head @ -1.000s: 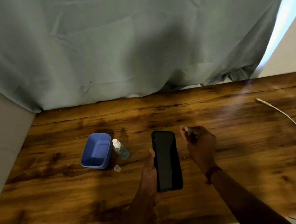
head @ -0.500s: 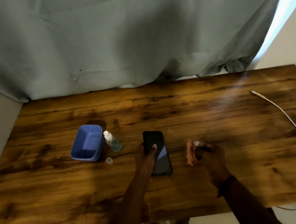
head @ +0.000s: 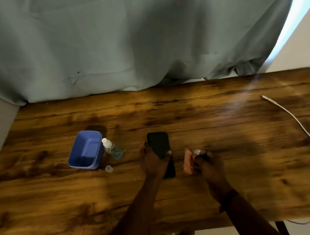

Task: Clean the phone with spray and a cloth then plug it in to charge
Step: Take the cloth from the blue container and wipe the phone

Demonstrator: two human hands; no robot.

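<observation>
Your left hand (head: 154, 162) gripped the phone (head: 159, 144) at its near end, with the fingers curled over its edge and one fingertip on the dark screen, and the phone seemed to lie flat on the desk (head: 231, 190), near the middle of it. Just to the right of the phone, your right hand (head: 210, 164) pinched a small pinkish cloth (head: 188, 162) between curled fingers; the cloth was close to the phone but did not touch it. To the left of the phone stood the spray bottle (head: 112, 148), its loose cap (head: 109, 169) lay in front of it, and a blue tub (head: 85, 149) stood just beyond the bottle. The white charging cable (head: 300, 127) was well apart from the phone on the right, with its plug end on the desk. I judge that you were at the wiping step. Whether the screen was wet from spray I cannot tell. The next move asked you to bring the cloth onto the screen while the left hand kept the phone steady; the charging was not yet begun.
</observation>
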